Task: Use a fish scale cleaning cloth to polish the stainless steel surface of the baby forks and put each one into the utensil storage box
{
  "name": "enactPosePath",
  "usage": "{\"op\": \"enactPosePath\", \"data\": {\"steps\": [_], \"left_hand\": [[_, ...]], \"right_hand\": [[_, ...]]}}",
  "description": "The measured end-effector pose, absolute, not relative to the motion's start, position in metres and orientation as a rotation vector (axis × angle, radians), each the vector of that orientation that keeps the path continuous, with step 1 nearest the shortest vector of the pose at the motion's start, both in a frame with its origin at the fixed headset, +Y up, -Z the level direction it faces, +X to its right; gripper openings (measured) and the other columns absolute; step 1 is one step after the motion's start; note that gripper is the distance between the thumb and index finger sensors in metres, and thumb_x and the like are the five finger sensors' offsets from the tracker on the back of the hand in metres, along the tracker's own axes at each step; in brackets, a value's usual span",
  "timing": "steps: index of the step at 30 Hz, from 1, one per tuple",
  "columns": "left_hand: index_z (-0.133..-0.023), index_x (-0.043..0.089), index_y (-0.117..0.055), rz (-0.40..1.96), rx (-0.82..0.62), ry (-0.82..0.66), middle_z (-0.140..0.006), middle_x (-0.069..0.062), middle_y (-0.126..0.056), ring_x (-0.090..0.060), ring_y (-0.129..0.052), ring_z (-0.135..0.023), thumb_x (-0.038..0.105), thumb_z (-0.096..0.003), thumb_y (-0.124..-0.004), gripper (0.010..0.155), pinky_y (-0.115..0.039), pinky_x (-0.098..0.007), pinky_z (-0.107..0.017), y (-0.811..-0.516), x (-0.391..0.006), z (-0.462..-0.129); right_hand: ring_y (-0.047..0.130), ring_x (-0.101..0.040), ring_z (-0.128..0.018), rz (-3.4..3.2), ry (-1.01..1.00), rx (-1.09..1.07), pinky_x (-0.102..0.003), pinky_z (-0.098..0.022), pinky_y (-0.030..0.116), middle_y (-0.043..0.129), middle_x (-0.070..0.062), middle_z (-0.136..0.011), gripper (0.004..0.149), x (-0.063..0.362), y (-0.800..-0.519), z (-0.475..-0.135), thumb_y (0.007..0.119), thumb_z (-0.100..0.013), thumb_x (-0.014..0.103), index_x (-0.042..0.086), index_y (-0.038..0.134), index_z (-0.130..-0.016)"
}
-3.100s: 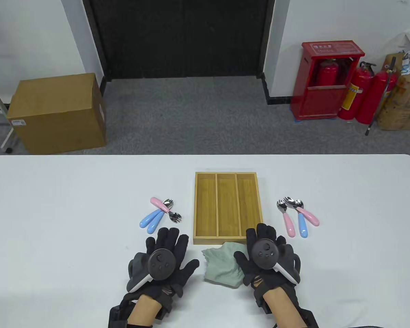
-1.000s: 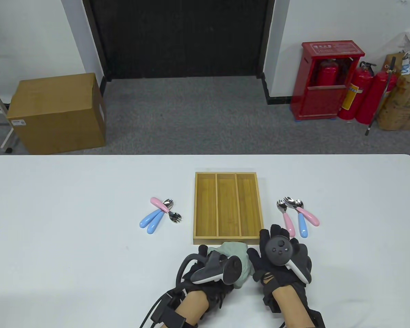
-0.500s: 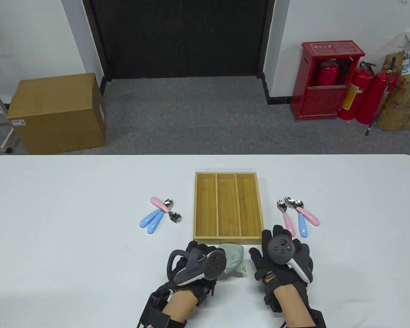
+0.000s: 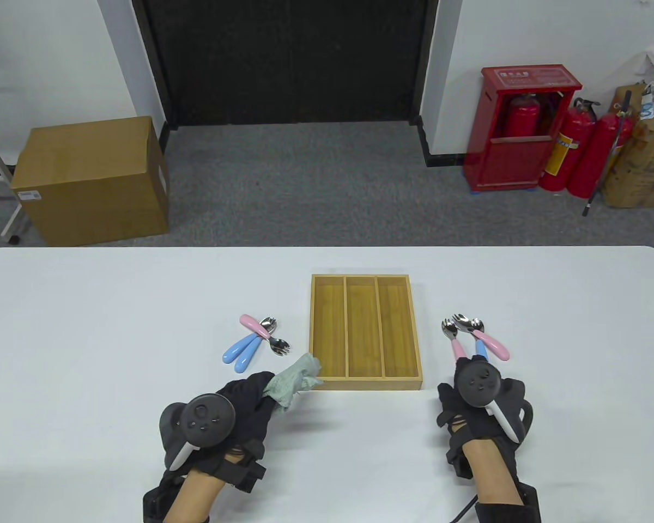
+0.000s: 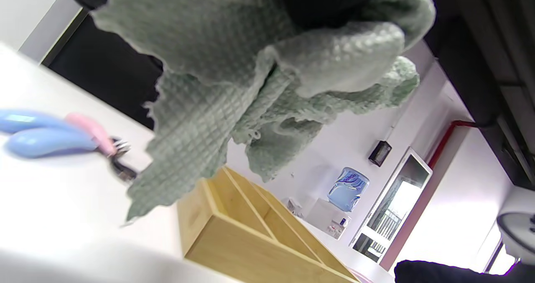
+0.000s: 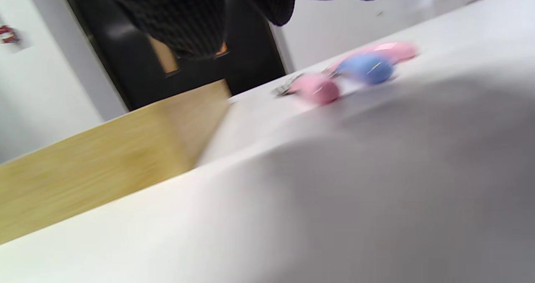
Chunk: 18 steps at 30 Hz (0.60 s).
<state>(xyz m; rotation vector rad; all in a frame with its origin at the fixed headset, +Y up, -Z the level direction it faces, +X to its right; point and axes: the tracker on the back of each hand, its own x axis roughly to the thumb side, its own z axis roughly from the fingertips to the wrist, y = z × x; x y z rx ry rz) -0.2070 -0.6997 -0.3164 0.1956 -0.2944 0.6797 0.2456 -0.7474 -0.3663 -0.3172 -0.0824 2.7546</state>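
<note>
My left hand (image 4: 261,393) grips the crumpled grey-green cloth (image 4: 294,380) (image 5: 250,78), held just off the table by the near left corner of the bamboo storage box (image 4: 365,383) (image 5: 250,237). The box has three empty slots. Three baby forks (image 4: 253,342) (image 5: 50,134), two blue-handled and one pink, lie left of the box, just beyond the cloth. Three more forks (image 4: 471,335) lie to its right. My right hand (image 4: 475,381) hovers over their handle ends. In the right wrist view its fingers (image 6: 188,19) hang loose above the table, short of the pink fork (image 6: 317,88) and holding nothing.
The white table (image 4: 114,327) stretches wide on both sides. On the floor beyond its far edge stand a cardboard box (image 4: 92,180) at the left and a red extinguisher cabinet (image 4: 518,136) at the right.
My left hand picked the cloth up from in front of the box and carried it left, turning palm down. My right hand slid right and forward to the right-hand forks.
</note>
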Motion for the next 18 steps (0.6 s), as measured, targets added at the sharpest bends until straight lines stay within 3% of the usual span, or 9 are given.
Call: {"op": "enactPosePath", "data": {"steps": [5, 9, 18], "left_hand": [[-0.092, 0.020, -0.072, 0.765, 0.194, -0.255, -0.090, -0.007, -0.090, -0.032, -0.095, -0.081, 0.040, -0.0508, -0.076, 0.046, -0.066, -0.061, -0.064, -0.706, -0.228, -0.320], [-0.093, 0.021, -0.072, 0.788, 0.182, -0.251, -0.091, -0.007, -0.090, -0.033, -0.094, -0.082, 0.041, -0.0511, -0.076, 0.046, -0.066, -0.061, -0.064, -0.711, -0.229, -0.318], [-0.093, 0.021, -0.072, 0.810, 0.166, -0.263, -0.091, -0.009, -0.090, -0.035, -0.095, -0.082, 0.040, -0.0514, -0.076, 0.046, -0.067, -0.061, -0.063, -0.715, -0.226, -0.317]], "right_hand": [[0.042, -0.050, -0.094, 2.670, -0.114, -0.570, -0.067, -0.066, 0.034, 0.040, -0.020, -0.108, 0.062, 0.287, -0.737, -0.385, 0.083, -0.043, 0.034, 0.012, 0.061, -0.097], [0.024, -0.046, -0.100, 2.529, -0.019, -0.797, -0.066, -0.069, 0.015, 0.027, -0.015, -0.112, 0.056, 0.313, -0.743, -0.398, 0.080, -0.046, 0.032, 0.023, 0.063, -0.099], [0.011, -0.041, -0.103, 2.338, 0.085, -0.862, -0.066, -0.069, 0.006, 0.013, -0.010, -0.113, 0.057, 0.326, -0.768, -0.430, 0.078, -0.048, 0.031, 0.034, 0.058, -0.101]]}}
